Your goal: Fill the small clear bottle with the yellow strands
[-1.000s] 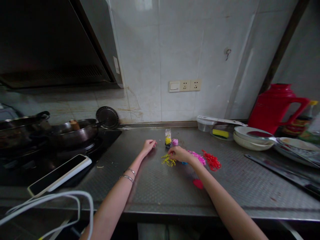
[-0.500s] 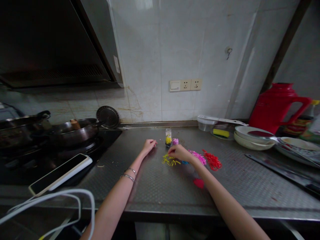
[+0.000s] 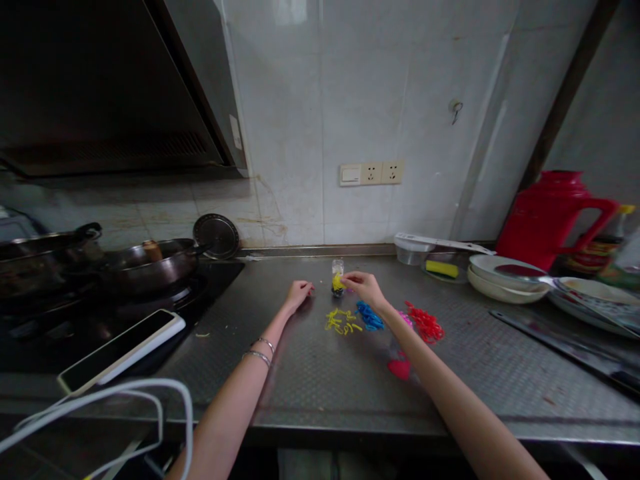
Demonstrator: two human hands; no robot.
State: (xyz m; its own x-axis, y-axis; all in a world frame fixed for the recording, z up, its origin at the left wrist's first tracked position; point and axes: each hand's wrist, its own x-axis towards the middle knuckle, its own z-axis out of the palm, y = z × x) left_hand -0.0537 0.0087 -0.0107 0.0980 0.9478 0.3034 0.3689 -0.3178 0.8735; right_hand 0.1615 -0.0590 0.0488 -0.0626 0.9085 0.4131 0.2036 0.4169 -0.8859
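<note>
My right hand (image 3: 367, 288) is pinched at the mouth of a small clear jar (image 3: 337, 276) that holds yellow and dark bands; whatever the fingertips hold is too small to name. On the steel counter (image 3: 310, 373), left of the jar, rests my left hand (image 3: 299, 294), loosely curled with nothing seen in it. Below the hands lie small heaps of bands: yellow bands (image 3: 341, 321), blue bands (image 3: 370, 315), red bands (image 3: 425, 323) and a bit of pink bands (image 3: 406, 319) behind my forearm. A red lid-like piece (image 3: 399, 369) lies nearer to me.
A stove with a dark wok (image 3: 145, 265) and a round lid (image 3: 216, 235) stands at left, and a phone (image 3: 120, 348) with white cables lies near the front edge. At right are stacked plates (image 3: 503, 273), a plastic tub (image 3: 415, 248), a red thermos jug (image 3: 550, 217) and a knife (image 3: 565, 343).
My right hand rose from the yellow heap to the jar's mouth, uncovering the blue bands. The left hand stayed put.
</note>
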